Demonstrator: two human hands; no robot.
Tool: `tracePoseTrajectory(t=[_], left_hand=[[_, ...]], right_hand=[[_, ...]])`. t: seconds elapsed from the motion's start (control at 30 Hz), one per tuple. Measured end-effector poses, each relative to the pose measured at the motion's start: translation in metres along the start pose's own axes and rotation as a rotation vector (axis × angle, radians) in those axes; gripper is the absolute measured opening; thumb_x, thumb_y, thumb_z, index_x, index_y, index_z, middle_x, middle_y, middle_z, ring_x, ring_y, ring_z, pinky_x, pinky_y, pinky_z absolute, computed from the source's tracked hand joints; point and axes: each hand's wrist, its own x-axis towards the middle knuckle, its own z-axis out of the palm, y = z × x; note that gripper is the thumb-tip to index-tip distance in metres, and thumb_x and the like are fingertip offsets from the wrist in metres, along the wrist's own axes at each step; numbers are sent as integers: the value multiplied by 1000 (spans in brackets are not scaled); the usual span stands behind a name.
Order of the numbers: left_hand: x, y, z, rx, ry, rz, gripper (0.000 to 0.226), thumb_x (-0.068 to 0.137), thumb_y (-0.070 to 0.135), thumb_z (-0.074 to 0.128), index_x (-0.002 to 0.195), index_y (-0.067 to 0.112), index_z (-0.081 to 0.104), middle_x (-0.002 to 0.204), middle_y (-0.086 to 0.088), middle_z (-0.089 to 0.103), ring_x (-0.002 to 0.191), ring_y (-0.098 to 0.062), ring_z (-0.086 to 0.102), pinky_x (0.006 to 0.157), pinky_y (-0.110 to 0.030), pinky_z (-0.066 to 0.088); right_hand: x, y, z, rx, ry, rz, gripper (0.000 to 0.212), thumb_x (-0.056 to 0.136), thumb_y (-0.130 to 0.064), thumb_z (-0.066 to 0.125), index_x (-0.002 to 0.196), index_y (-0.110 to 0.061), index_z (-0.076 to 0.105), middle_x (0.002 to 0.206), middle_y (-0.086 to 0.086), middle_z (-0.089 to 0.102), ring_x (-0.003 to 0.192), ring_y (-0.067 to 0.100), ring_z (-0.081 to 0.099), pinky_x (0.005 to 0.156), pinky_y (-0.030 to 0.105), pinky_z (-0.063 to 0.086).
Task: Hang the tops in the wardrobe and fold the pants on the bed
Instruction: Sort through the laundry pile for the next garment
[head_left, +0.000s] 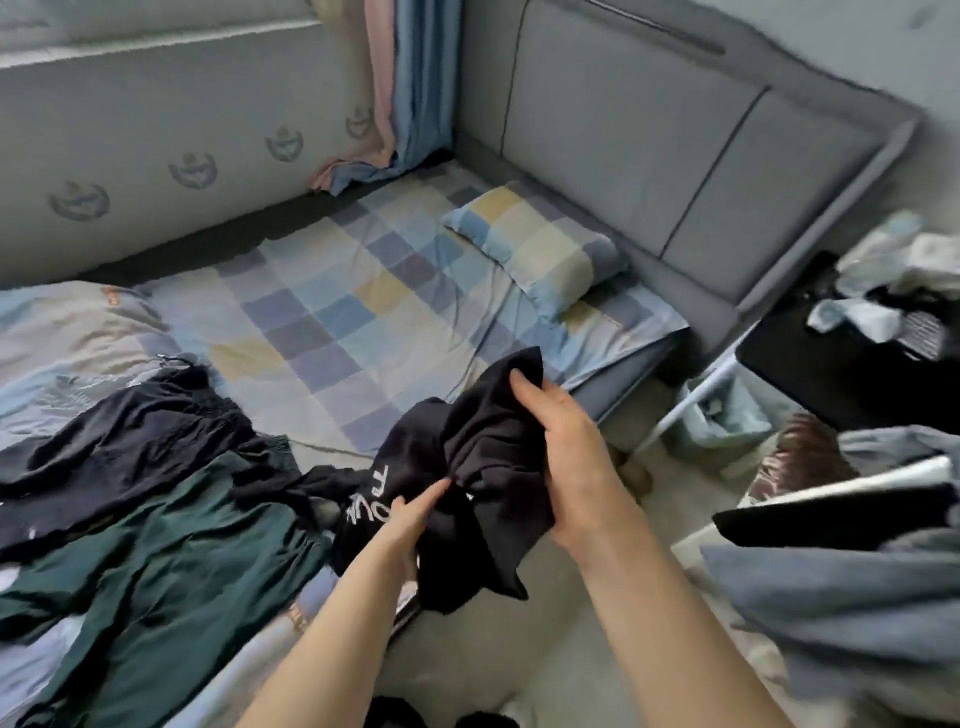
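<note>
Black garment with white lettering (467, 467), bunched, held above the bed's near edge; no clear long axis while crumpled. Right hand (571, 457) grips its upper folds, fingers curled into the cloth. Left hand (410, 514) pinches the lower part beside the lettering. Dark green pants (156, 561) spread on the bed (337, 322), black garment (130, 431) just beyond them. Checked pillow (540, 249) by the grey headboard (675, 156).

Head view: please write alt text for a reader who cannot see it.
Both hands, left hand and right hand, grip a bunched black garment with white lettering over the edge of a checked bed. Dark green pants lie spread on the bed beside it.
</note>
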Motion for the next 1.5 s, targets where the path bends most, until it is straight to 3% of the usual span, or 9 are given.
tracePoseTrajectory(t=[0.13,0.27,0.4,0.57,0.73,0.87,1.03,1.27,1.5], left_hand=[[11,-22,57,238,197,176,8,92,10,55,92,3,60,101,-29,63,94,-41,61,76,-39,41],[-3,-25,106,204,257,292,30,97,7,41,67,9,46,64,-14,44,62,-24,41,63,-37,28],[-44,3,148,93,256,346,25,92,31,48,79,11,54,73,-10,54,66,-24,51,63,-34,39],[-118,34,229,64,-6,426,19,70,34,63,71,16,58,45,-2,54,39,-20,55,37,-25,41],[-165,40,305,104,-288,469,26,95,26,55,106,7,69,93,-21,71,50,-7,65,42,-15,48],[-187,41,343,159,-529,364,28,99,34,49,99,11,66,74,0,75,88,-14,67,66,-14,55],[-197,52,369,208,-788,247,42,96,45,51,119,13,65,89,0,75,82,-12,73,73,-25,58],[-171,96,387,317,-940,240,30,86,38,61,90,16,80,97,-5,76,87,-17,74,65,-27,59],[-115,124,398,526,-954,169,22,78,31,64,89,20,79,81,0,75,72,-15,73,59,-25,58]], right_hand=[[-47,-56,-60,-12,18,-163,13,86,-32,64,81,-23,73,83,3,71,78,18,70,66,27,55],[-93,-102,-133,-80,201,-292,11,88,-27,63,85,-22,72,89,6,70,84,19,69,71,28,56],[-107,-113,-197,-120,511,-340,15,91,-18,58,80,-17,69,82,6,69,79,20,67,68,28,53],[-123,-96,-282,-284,823,-264,20,90,-17,59,72,-13,66,70,0,67,69,17,64,66,26,50],[-134,-71,-322,-745,933,-104,32,90,-8,50,61,-16,40,59,-1,41,58,18,43,60,32,32],[-144,-55,-315,-1394,813,134,13,91,-17,44,79,-14,47,86,6,54,93,30,56,74,33,38],[-156,-62,-305,-780,444,277,20,83,-30,58,101,-23,61,102,-4,65,95,12,60,79,19,45],[-146,-90,-308,-72,1125,-119,27,99,-16,42,88,6,53,78,14,48,76,25,50,70,33,37],[-175,-128,-300,115,1353,-507,34,98,-30,52,97,3,57,85,16,59,74,17,58,64,25,49]])
